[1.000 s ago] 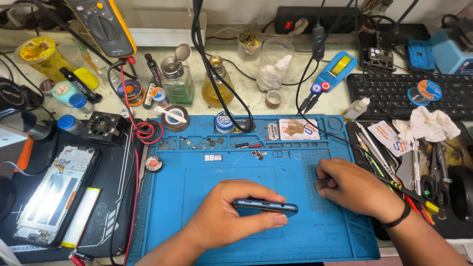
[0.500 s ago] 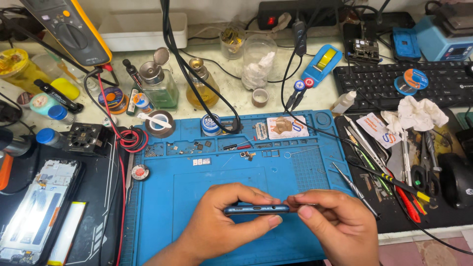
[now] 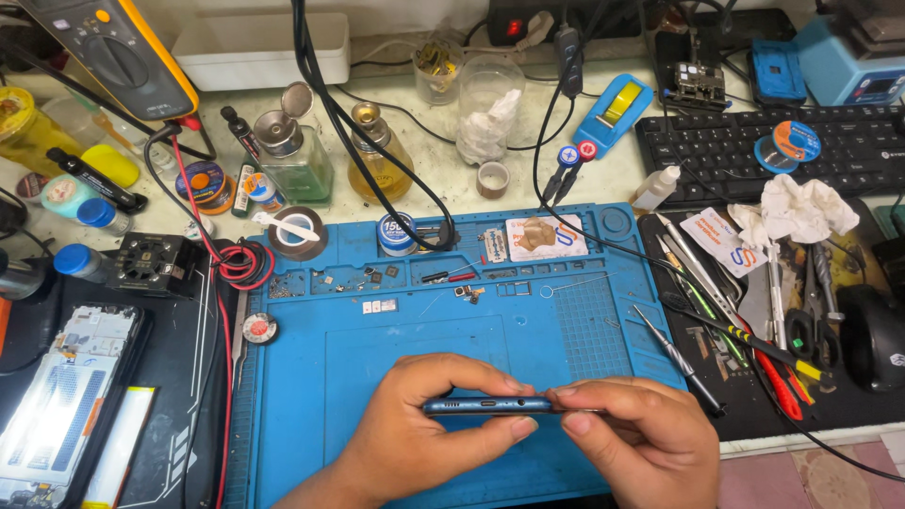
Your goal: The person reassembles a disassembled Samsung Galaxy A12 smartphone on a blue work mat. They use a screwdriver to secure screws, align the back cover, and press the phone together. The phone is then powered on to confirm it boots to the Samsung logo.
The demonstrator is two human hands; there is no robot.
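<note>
Two hands meet low over the near edge of the blue repair mat [image 3: 471,330]: left hand [image 3: 429,434] pinching a slim blue phone [image 3: 487,406] edge-up between thumb and fingers, right hand [image 3: 641,443] closed on its right end, seemingly with a thin pin-like tool, too fine to tell. Best kept level and steady, left grip firm on the long edges, pressure from the right straight along the frame, not slanted. Open mat just beyond the knuckles, enough room to set down or turn. Farther, small screws and chips [image 3: 377,275] in the mat's tray row, easily swept off. Right, tweezers and screwdrivers [image 3: 726,311] close by the mat's edge. Left, an opened phone [image 3: 66,396]. Far, glass bottles [image 3: 292,151], cables, keyboard [image 3: 754,151].
</note>
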